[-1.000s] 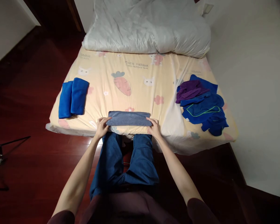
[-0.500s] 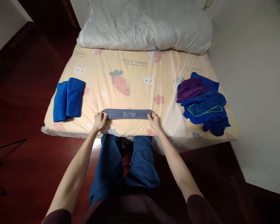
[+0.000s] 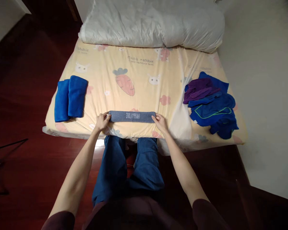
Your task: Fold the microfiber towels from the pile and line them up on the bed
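Observation:
A grey-blue towel [image 3: 132, 116], folded into a narrow strip with white lettering, lies near the front edge of the bed [image 3: 144, 80]. My left hand [image 3: 101, 121] grips its left end. My right hand [image 3: 160, 122] grips its right end. Both arms reach out from below, over my blue trousers. Two folded bright blue towels [image 3: 70, 98] lie side by side at the bed's left edge. A loose heap of blue and purple cloths [image 3: 210, 103] sits at the bed's right side.
A rolled white duvet [image 3: 153, 24] fills the head of the bed. The sheet is yellow with carrot and rabbit prints. A white wall [image 3: 266, 80] runs along the right. Dark red wooden floor [image 3: 26, 127] surrounds the bed, with a black stand leg [image 3: 4, 147] at left.
The towel went from a wider folded band to a narrow strip, its lettered side now facing up. Both hands stayed at its ends and moved slightly forward on the bed.

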Available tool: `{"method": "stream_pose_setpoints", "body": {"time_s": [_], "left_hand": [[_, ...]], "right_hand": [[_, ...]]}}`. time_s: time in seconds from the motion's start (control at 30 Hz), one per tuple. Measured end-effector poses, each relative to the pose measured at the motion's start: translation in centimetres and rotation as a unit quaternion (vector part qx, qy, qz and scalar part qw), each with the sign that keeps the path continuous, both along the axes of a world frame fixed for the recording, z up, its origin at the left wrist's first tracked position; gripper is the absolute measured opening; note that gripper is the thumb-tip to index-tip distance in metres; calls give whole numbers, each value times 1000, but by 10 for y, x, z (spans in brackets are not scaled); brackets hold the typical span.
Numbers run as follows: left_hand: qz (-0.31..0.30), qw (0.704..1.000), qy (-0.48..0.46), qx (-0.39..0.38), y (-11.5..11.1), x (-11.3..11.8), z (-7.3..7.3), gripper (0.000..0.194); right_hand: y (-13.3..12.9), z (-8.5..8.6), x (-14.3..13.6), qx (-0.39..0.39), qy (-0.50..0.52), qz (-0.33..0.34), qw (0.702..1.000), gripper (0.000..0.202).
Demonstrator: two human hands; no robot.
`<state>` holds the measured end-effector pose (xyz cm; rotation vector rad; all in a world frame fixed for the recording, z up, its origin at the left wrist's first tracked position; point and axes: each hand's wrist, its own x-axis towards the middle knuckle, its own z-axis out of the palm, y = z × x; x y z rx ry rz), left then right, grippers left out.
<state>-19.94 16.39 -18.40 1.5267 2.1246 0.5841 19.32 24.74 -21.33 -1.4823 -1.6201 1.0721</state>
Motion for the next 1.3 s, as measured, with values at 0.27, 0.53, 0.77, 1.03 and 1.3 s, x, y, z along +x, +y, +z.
{"method": "stream_pose_setpoints", "body": {"time_s": [0.27,0.53,0.77,1.03,1.3], "left_hand": [[-30,997,54,-43,-11,4,2,59],[-5,989,106,-102,-16,17,8,54],[77,986,142,-48,-18,34,22,50],[-155,973,164,41,-35,57,15,36],[13,998,-18,53,-49,75,18,31]], "right_hand": [[0,9,2,-37,-57,26,997,44],[16,18,9,-8,-252,67,965,27],[28,17,3,26,-346,123,930,37],[15,46,-24,126,-460,264,838,39],[48,43,-32,34,-492,303,816,47]]}}
